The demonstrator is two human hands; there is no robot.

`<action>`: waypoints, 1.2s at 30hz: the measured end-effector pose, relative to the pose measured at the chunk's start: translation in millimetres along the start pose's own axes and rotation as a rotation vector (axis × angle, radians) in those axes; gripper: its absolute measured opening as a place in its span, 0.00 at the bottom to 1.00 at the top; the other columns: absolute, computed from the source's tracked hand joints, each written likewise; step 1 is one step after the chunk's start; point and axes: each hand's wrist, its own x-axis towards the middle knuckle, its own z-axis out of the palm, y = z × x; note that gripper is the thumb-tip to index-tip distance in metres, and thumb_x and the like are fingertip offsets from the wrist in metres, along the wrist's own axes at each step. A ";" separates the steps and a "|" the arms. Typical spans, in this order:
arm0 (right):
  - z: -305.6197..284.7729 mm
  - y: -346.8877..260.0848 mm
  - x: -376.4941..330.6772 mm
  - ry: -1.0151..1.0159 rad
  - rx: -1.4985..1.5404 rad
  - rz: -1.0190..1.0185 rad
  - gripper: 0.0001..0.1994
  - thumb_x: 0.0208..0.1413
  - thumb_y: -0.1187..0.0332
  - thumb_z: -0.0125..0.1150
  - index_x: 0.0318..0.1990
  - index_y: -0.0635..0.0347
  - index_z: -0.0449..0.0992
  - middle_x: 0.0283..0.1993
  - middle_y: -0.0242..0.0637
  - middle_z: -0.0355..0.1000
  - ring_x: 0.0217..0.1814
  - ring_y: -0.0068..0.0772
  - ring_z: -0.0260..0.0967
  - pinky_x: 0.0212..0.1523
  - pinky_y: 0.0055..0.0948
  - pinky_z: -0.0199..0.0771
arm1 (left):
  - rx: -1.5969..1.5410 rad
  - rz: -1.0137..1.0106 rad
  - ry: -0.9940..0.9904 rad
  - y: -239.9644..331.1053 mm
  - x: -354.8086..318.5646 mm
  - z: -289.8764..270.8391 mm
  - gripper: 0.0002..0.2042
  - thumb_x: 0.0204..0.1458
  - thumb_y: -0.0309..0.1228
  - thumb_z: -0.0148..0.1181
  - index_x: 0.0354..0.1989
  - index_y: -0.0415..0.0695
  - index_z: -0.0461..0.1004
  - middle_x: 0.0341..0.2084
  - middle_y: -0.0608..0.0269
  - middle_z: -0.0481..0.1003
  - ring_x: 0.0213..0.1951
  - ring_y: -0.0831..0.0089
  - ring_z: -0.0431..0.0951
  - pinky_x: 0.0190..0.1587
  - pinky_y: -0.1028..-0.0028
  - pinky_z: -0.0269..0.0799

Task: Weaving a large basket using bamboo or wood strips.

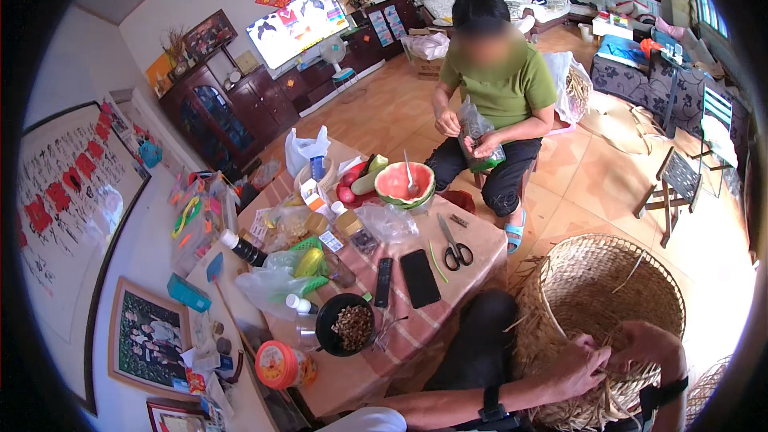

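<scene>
A large round basket (612, 272) of woven tan strips stands at the lower right, beside my dark-trousered leg. My left hand (582, 366) is closed in a pinch at its near rim, on a thin strip (590, 400) of the weaving material. Close by on the same rim, my right hand (644, 346) curls with bent fingers around the basket's edge; its fingertips are partly hidden. Loose strip ends stick out around both hands. A lone strip (630, 270) juts up inside the far wall.
On the table (472, 228) to my left lie scissors (456, 250), a phone (420, 278), a remote (383, 282), a black bowl (352, 324) and a hollowed watermelon half (400, 184) with a spoon. Across from me a seated person (500, 80) handles a plastic bag. A folding stool (676, 188) stands beyond the basket.
</scene>
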 end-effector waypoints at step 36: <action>-58.2 160.3 62.7 1.597 -0.790 -0.480 0.17 0.66 0.73 0.49 0.60 0.69 0.72 0.56 0.49 0.73 0.54 0.36 0.76 0.45 0.34 0.76 | 0.077 -0.020 0.041 -3.7 27.9 -1.2 0.14 0.50 0.28 0.67 0.36 0.45 0.65 0.21 0.55 0.75 0.31 0.48 0.78 0.44 0.56 0.66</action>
